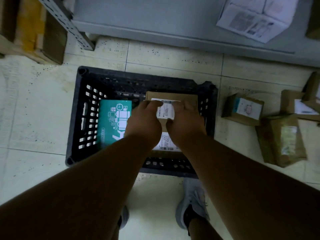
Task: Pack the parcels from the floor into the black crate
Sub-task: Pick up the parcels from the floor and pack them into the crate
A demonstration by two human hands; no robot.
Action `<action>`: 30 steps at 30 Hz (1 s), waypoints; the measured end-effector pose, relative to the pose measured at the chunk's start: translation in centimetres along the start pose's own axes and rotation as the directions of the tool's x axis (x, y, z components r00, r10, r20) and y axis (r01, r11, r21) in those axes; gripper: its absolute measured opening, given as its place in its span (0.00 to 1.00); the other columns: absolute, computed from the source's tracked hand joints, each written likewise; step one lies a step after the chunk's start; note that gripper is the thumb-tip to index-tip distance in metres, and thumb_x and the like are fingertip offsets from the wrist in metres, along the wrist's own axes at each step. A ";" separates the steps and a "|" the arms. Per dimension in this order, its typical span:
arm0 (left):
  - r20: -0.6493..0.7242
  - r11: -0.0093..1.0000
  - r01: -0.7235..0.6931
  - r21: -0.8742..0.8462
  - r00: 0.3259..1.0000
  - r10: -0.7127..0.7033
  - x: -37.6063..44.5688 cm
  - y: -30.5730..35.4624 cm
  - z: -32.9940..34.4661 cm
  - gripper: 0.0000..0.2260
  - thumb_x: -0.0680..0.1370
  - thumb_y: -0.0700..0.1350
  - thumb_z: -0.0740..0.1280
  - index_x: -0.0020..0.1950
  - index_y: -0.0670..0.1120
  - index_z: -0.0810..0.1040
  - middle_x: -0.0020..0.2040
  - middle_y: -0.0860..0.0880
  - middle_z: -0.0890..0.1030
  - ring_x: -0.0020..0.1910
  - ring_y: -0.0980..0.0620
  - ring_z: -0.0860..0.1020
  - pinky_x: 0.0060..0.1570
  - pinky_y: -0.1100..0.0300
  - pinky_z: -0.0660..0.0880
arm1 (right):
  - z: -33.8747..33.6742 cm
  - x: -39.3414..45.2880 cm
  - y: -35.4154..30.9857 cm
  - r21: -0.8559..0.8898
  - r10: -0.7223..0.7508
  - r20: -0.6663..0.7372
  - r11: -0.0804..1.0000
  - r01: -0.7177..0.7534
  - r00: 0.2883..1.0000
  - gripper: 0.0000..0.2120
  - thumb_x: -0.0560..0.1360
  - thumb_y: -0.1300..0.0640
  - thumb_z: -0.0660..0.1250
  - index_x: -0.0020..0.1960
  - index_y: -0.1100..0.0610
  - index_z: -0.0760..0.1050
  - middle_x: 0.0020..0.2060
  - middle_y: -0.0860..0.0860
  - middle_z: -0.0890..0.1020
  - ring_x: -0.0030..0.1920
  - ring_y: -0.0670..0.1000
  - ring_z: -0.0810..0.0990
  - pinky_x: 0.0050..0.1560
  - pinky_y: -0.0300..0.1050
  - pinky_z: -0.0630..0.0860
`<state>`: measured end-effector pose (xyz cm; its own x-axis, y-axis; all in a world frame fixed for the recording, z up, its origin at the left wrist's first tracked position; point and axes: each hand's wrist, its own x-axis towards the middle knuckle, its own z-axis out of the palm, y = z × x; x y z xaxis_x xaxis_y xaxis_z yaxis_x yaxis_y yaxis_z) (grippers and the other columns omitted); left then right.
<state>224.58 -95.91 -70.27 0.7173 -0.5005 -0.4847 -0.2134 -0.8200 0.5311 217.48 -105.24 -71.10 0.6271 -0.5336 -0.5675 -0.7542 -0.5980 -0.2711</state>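
1. Head view: left hand [144, 121] and right hand [186, 122] both gripping small brown labelled parcel [165, 112] inside black crate [79, 108].
2. Left of hands: teal parcel [114, 122]; open crate room beyond.
3. Right of hands, outside crate: floor parcels [280, 141].

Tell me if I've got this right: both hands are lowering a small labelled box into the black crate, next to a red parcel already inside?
Not quite. In the head view the parcel already in the black crate is teal, not red. Left hand and right hand do hold the small labelled box.
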 end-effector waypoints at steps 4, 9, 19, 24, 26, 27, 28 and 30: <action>0.024 0.995 -0.094 0.036 0.995 0.093 -3.7 4.1 -3.0 0.23 0.78 0.34 0.61 0.70 0.52 0.70 0.71 0.48 0.69 0.68 0.46 0.68 0.65 0.46 0.71 | -5.3 -3.9 0.2 0.027 0.030 -0.195 0.999 -0.026 0.980 0.26 0.78 0.51 0.65 0.73 0.54 0.63 0.71 0.55 0.67 0.69 0.57 0.67 0.67 0.54 0.68; 0.119 0.943 -0.309 0.126 0.948 0.295 -7.1 8.2 -6.1 0.21 0.79 0.38 0.61 0.70 0.53 0.69 0.71 0.50 0.68 0.69 0.48 0.67 0.67 0.50 0.69 | -10.1 -9.4 2.0 0.165 0.179 -0.316 0.977 -0.132 0.932 0.23 0.76 0.54 0.66 0.70 0.54 0.67 0.66 0.55 0.71 0.66 0.57 0.71 0.65 0.54 0.71; 0.293 0.677 -0.722 0.144 0.685 0.667 -17.9 17.8 -8.2 0.16 0.78 0.40 0.63 0.66 0.47 0.74 0.64 0.47 0.75 0.64 0.48 0.72 0.66 0.55 0.68 | -14.3 -25.4 6.5 0.397 0.434 -0.394 0.875 -0.276 0.810 0.29 0.76 0.52 0.67 0.74 0.54 0.63 0.71 0.55 0.69 0.68 0.57 0.69 0.66 0.55 0.69; 0.296 0.604 -0.780 0.167 0.624 0.724 -24.5 21.4 -2.0 0.16 0.77 0.41 0.65 0.65 0.46 0.74 0.63 0.46 0.76 0.64 0.48 0.72 0.63 0.54 0.71 | -13.0 -32.2 13.0 0.484 0.533 -0.457 0.821 -0.303 0.712 0.28 0.74 0.51 0.68 0.72 0.53 0.66 0.67 0.54 0.72 0.65 0.56 0.72 0.62 0.55 0.72; 0.301 0.560 -0.805 0.197 0.593 0.747 -27.3 23.0 1.7 0.16 0.77 0.41 0.65 0.65 0.47 0.74 0.63 0.46 0.76 0.63 0.46 0.73 0.63 0.51 0.72 | -12.5 -35.6 16.9 0.545 0.572 -0.466 0.787 -0.291 0.675 0.28 0.74 0.52 0.69 0.71 0.54 0.67 0.66 0.54 0.72 0.65 0.57 0.71 0.63 0.57 0.72; 0.308 0.537 -0.816 0.216 0.579 0.755 -28.7 24.1 3.6 0.16 0.77 0.42 0.65 0.65 0.47 0.74 0.63 0.45 0.76 0.64 0.45 0.72 0.63 0.49 0.71 | -12.3 -37.4 19.0 0.565 0.592 -0.477 0.773 -0.290 0.650 0.27 0.74 0.53 0.69 0.71 0.54 0.67 0.66 0.55 0.72 0.65 0.57 0.71 0.63 0.57 0.72; 0.313 0.519 -0.824 0.227 0.566 0.763 -30.2 25.4 5.6 0.17 0.77 0.42 0.65 0.66 0.47 0.74 0.64 0.45 0.76 0.64 0.45 0.72 0.63 0.49 0.71 | -12.1 -39.5 21.2 0.574 0.607 -0.490 0.765 -0.292 0.626 0.27 0.74 0.53 0.69 0.71 0.54 0.68 0.66 0.55 0.72 0.65 0.58 0.71 0.63 0.57 0.71; 0.326 0.502 -0.835 0.228 0.551 0.769 -34.1 28.4 9.4 0.16 0.76 0.43 0.64 0.65 0.47 0.74 0.62 0.45 0.76 0.61 0.44 0.73 0.60 0.48 0.73 | -12.0 -44.2 25.7 0.583 0.640 -0.493 0.746 -0.323 0.589 0.27 0.74 0.53 0.68 0.71 0.54 0.67 0.67 0.54 0.71 0.66 0.57 0.71 0.63 0.57 0.71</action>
<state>187.80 -104.75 -45.15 0.0151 -0.9963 -0.0849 -0.8567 -0.0566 0.5128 172.73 -104.20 -43.61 -0.0177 -0.9920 -0.1248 -0.8784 0.0750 -0.4721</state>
